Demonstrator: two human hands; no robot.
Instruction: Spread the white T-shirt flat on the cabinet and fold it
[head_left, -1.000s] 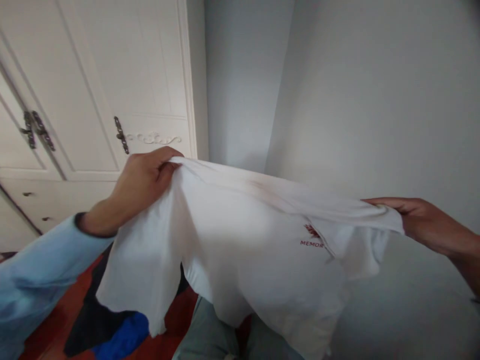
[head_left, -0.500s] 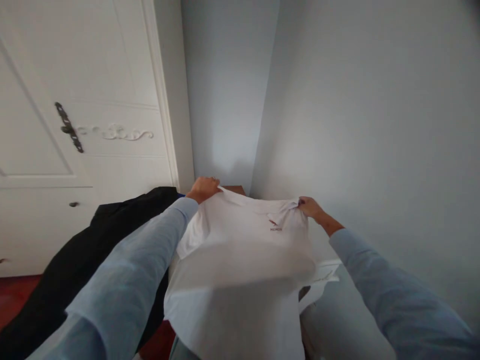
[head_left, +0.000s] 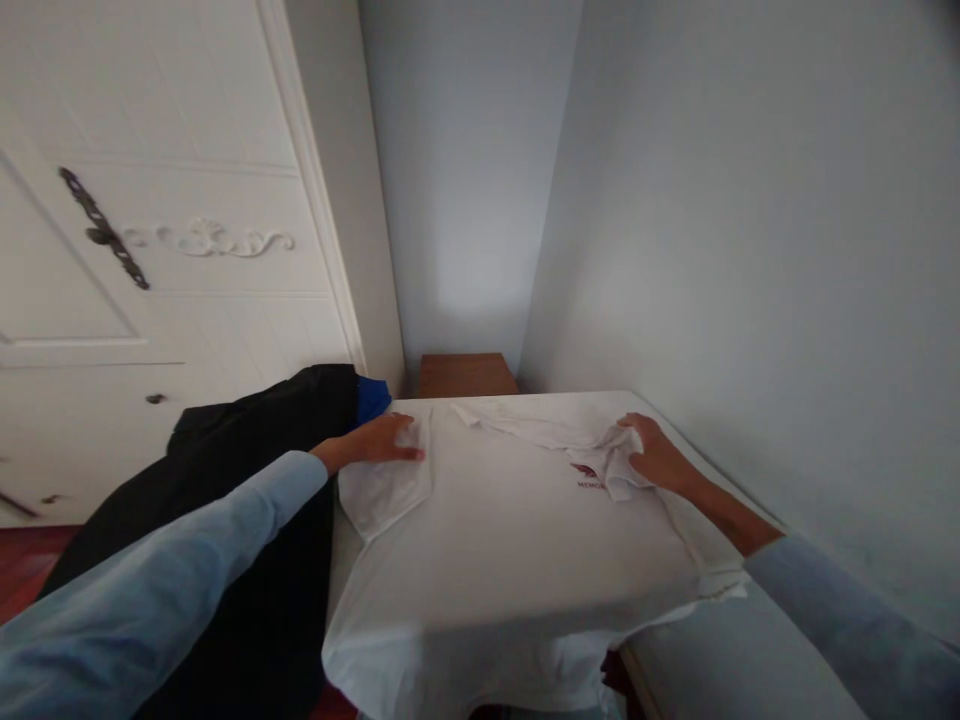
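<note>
A white T-shirt [head_left: 510, 540] lies spread over a white-topped surface, its lower part hanging over the near edge. A small dark red print sits on its chest at the right. My left hand [head_left: 379, 440] rests on the sleeve at the left, thumb and fingers apart. At the other shoulder, my right hand [head_left: 654, 455] has its fingers and thumb curled round bunched cloth beside the print. The collar at the far edge is creased and folded over.
Black cloth [head_left: 247, 520] is draped at the left, with a bit of blue fabric [head_left: 372, 398] by it. Behind the surface stands a brown wooden piece [head_left: 466, 374]. A white wardrobe [head_left: 225, 330] rises at the left, and a grey wall [head_left: 750, 250] borders the right.
The T-shirt, held up by both shoulders before, has come down flat on the surface. My left hand has let go of the shoulder and shifted left and down onto the sleeve.
</note>
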